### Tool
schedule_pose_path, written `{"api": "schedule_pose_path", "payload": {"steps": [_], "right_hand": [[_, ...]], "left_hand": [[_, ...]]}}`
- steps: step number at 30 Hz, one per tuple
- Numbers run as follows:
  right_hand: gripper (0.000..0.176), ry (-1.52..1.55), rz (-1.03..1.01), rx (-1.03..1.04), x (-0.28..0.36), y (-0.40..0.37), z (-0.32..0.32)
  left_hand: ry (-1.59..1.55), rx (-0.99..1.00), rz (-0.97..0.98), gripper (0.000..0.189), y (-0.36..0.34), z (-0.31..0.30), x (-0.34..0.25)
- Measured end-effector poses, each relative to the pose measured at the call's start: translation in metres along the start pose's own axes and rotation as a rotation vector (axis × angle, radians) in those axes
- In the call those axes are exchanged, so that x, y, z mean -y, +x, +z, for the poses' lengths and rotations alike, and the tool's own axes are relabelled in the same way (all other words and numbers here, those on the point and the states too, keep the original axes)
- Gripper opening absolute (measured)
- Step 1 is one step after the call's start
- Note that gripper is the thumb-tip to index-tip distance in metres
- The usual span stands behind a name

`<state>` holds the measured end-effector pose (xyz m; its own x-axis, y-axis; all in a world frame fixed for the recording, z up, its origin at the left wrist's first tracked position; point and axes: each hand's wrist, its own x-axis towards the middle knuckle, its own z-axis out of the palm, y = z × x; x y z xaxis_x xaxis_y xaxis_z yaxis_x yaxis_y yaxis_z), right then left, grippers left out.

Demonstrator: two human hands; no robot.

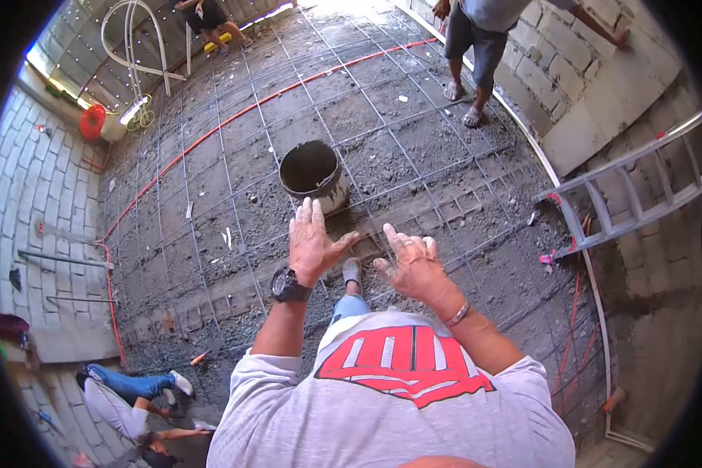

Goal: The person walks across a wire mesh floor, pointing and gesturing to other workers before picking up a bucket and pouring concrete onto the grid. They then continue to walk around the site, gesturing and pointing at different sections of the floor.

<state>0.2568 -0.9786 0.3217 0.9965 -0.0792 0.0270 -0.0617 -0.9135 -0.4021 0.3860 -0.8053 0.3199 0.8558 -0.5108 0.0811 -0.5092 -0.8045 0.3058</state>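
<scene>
The left hand [312, 246] is lifted in front of the body with its fingers stretched and together, and only the thumb stands out to the side; it holds nothing. The right hand [415, 267] is just beside it, apart from it, with fingers spread and a little bent, and it also holds nothing. Both hands are pale with dust. A black wristwatch [288, 287] is on the left wrist and a thin bracelet [458, 314] on the right.

The black bucket [335, 195] stands upright on the floor [413, 148] just beyond the left fingertips in the picture, not touched by either hand. Its inside is dark and I cannot tell what is in it. Below the hands the person's own shoe [352, 271] shows.

The floor is rough grey ground covered by a steel wire mesh. A red pipe [234, 117] runs across it in a long curve behind the bucket. There is free floor around the bucket on all sides. The right edge is closed by a block wall [554, 70], where a standing person [476, 39] leans with one hand, and nearer by a metal ladder [624, 195] lying at a slant. On the left side is another block wall [31, 179], and a crouching person [132, 390] is near its lower end.
</scene>
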Motion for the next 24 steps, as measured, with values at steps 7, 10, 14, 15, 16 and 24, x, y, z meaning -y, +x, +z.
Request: {"api": "schedule_pose_path", "payload": {"steps": [7,10,14,15,16,24], "right_hand": [[0.068,0.052,-0.072,-0.068,0.013,0.008,-0.015],[0.068,0.136,-0.088,-0.198,0.014,0.007,-0.018],[0.068,0.039,0.03,-0.07,0.018,0.011,-0.017],[0.068,0.085,-0.025,-0.122,0.02,0.008,-0.014],[0.068,0.124,-0.082,-0.164,0.02,0.003,-0.01],[0.069,0.069,-0.152,-0.26,0.035,0.0,-0.023]], "left_hand": [[-0.01,-0.042,-0.045,0.1,-0.022,0.002,0.007],[0.03,-0.041,0.014,0.1,-0.011,-0.017,0.007],[0.091,0.011,-0.038,0.1,-0.014,-0.012,0.021],[0.051,0.003,-0.036,0.1,-0.02,-0.009,0.019],[0.041,0.032,-0.045,0.1,-0.025,0.001,0.022],[0.105,0.044,-0.019,0.1,-0.031,-0.004,0.031]]}}
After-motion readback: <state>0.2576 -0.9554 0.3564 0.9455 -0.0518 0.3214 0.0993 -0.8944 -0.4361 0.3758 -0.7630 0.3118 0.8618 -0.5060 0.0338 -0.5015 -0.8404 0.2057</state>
